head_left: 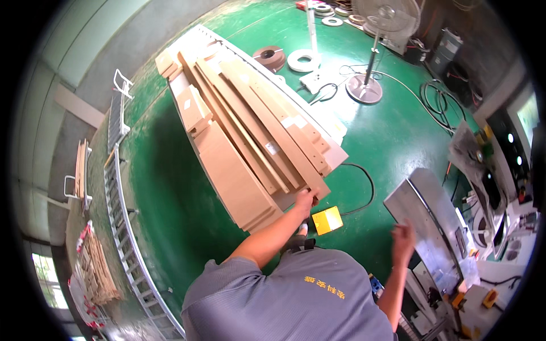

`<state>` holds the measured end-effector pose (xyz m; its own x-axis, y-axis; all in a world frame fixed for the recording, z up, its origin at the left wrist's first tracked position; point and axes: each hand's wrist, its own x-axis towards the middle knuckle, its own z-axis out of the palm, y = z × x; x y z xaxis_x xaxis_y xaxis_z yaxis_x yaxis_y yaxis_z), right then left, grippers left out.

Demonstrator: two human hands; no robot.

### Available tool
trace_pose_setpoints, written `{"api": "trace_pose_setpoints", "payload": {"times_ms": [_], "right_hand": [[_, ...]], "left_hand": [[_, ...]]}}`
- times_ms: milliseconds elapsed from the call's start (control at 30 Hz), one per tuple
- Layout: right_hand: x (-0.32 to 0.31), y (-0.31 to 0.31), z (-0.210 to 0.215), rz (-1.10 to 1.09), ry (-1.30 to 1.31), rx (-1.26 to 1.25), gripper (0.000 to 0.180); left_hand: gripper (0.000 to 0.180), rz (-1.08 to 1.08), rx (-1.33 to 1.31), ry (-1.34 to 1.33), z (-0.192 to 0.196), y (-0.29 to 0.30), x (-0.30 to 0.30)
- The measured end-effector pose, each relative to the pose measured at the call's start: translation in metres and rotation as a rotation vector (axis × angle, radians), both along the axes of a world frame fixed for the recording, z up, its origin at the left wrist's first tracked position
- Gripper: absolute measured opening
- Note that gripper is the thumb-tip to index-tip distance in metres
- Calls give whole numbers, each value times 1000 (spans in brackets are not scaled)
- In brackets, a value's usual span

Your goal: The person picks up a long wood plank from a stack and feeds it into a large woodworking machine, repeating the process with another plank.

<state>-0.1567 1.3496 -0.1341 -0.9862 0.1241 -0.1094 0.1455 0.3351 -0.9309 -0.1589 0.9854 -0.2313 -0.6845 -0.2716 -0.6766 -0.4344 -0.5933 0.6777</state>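
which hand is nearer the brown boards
Left: the left hand is at the near end of the brown boards; the right hand is off to their right.

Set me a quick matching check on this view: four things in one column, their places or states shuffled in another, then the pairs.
1. Left hand
2. Right hand
3. Yellow box
4. Standing fan

A. Upright on a round base
B. Beside the grey metal machine
C. At the near end of a brown board
D. On the floor by a black cable

Pairs: 1-C, 2-B, 3-D, 4-A
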Motion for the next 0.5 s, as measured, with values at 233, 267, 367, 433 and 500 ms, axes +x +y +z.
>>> {"api": "trace_pose_setpoints", "payload": {"times_ms": [233,267,367,433,500], "right_hand": [[-29,-205,78,917,241,603,96],[-30,-212,90,910,47,624,91],[-35,-201,76,840,40,660,80],[-33,-188,80,810,143,679,73],[-31,-165,96,797,198,674,73]], "left_hand": [[29,-449,380,85,83,-6,27],[32,-459,279,121,92,-4,25],[49,-293,116,239,66,-2,6],[51,-209,-83,314,64,-27,-14],[53,-108,26,370,63,-33,-32]]}}
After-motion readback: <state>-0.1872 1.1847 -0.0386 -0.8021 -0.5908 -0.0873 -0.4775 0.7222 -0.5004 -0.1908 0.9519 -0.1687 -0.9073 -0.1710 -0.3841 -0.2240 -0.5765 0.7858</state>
